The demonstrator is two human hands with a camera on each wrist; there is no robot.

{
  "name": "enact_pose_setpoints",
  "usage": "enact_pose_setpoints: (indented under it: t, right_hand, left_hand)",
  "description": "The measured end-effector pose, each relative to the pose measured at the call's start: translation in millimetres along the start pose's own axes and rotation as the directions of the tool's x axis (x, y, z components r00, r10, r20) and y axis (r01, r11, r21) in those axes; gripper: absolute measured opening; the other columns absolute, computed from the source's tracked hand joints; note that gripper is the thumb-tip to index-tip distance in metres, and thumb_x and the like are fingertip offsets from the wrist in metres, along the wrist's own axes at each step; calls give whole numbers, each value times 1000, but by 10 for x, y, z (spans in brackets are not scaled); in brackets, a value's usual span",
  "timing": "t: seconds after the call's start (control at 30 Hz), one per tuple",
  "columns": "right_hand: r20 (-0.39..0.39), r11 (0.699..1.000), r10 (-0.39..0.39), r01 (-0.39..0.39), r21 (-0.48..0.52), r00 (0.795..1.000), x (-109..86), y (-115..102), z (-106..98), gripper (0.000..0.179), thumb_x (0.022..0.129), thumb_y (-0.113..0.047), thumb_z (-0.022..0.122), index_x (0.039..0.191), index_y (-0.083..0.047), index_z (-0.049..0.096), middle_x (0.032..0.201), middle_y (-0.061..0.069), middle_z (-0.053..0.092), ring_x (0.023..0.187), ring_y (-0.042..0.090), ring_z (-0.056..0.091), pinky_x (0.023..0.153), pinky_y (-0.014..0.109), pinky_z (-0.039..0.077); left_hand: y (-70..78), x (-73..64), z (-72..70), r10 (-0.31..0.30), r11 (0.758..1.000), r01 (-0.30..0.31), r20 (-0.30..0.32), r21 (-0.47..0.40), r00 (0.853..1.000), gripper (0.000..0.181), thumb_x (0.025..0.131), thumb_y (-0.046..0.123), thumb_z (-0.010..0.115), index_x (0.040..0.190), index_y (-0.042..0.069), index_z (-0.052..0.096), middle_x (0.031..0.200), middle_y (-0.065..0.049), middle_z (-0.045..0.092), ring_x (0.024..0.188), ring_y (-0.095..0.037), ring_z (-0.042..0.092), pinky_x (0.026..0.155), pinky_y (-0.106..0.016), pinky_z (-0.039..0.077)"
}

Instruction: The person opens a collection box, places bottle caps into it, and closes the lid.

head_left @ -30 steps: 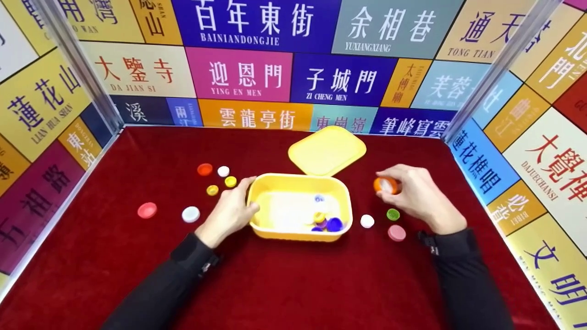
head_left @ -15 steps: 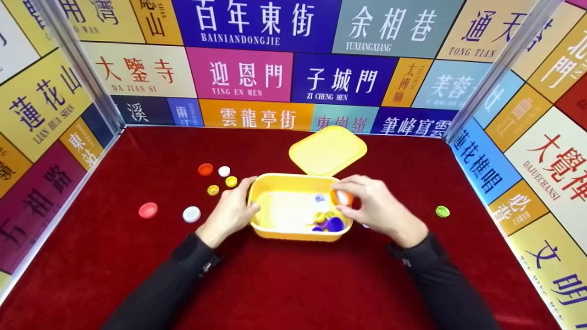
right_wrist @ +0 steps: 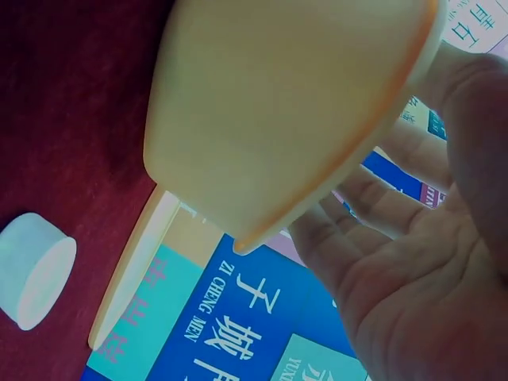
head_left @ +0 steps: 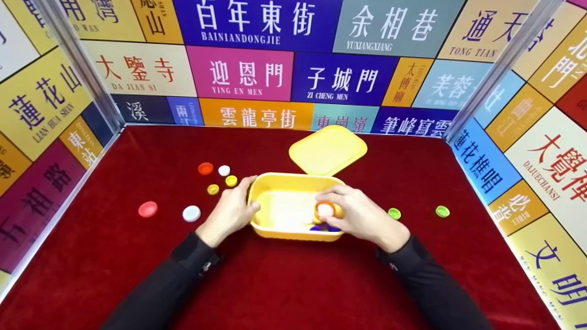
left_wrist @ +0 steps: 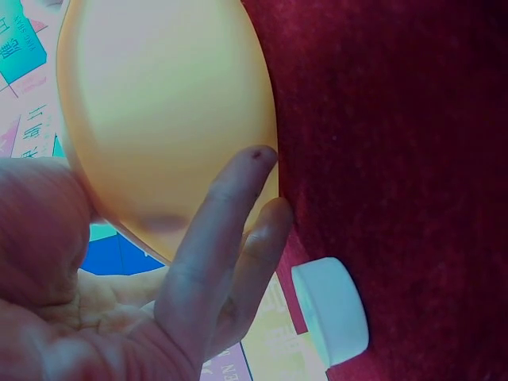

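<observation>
My left hand (head_left: 229,213) grips the left end of a yellow plastic box (head_left: 275,231), thumb over the rim and fingers along the outer wall. In the left wrist view, the fingers (left_wrist: 214,230) lie against that wall. Over the box's right end, my right hand (head_left: 364,215) pinches an orange bottle cap (head_left: 317,211) with a white middle, down inside the rim. Below it, purple-blue caps (head_left: 316,228) lie on the box floor, partly hidden by the hand. The right wrist view shows mostly the outer wall, with the right palm (right_wrist: 413,294) beside it; the orange cap is hidden there.
The yellow lid (head_left: 328,149) lies behind the box. Left of it are a red cap (head_left: 205,168), a pink cap (head_left: 147,209), a larger white cap (head_left: 191,213) and several smaller caps. Two green caps (head_left: 442,211) (head_left: 394,213) lie right. Another white cap (right_wrist: 36,270) shows in the right wrist view.
My right hand has carried the orange cap leftward from the table's right side into the box. It now covers the white and pink caps there. The left hand has stayed on the box.
</observation>
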State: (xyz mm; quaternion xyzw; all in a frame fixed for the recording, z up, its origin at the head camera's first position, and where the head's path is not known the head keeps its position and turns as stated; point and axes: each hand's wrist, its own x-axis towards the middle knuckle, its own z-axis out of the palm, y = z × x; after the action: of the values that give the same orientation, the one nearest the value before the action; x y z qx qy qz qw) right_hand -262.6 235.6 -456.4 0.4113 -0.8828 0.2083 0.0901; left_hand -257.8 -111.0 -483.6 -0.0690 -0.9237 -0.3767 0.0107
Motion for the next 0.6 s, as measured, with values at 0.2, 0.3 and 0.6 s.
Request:
enact_pose_setpoints:
  t: [0.2, 0.3, 0.6]
  right_hand:
    - [0, 1000, 24, -24, -6, 1000, -8, -9, -52, 36, 105, -19, 88, 138, -7, 85, 137, 11, 82, 126, 29, 80, 112, 45, 67]
    - [-4, 999, 34, -34, -7, 999, -18, -4, -72, 37, 105, -21, 89, 139, -9, 84, 137, 10, 82, 127, 29, 80, 113, 46, 67]
    - [-44, 999, 19, -20, -27, 999, -36, 33, -90, 41, 105, -27, 89, 141, -11, 83, 137, 10, 82, 126, 28, 80, 113, 47, 67]
  left_hand:
    - [0, 12, 7, 4, 1000, -4, 5, 4, 1000, 73, 104, 8, 74, 173, 7, 51, 149, -28, 76, 108, -35, 80, 97, -46, 67]
    - [-3, 12, 8, 1, 1000, -1, 2, 4, 1000, 73, 104, 8, 74, 173, 7, 52, 148, -28, 77, 108, -36, 80, 98, -47, 66]
    - [-21, 3, 17, 28, 1000, -27, -20, 10, 999, 73, 101, 7, 73, 172, 6, 54, 144, -30, 78, 109, -37, 80, 99, -50, 67]
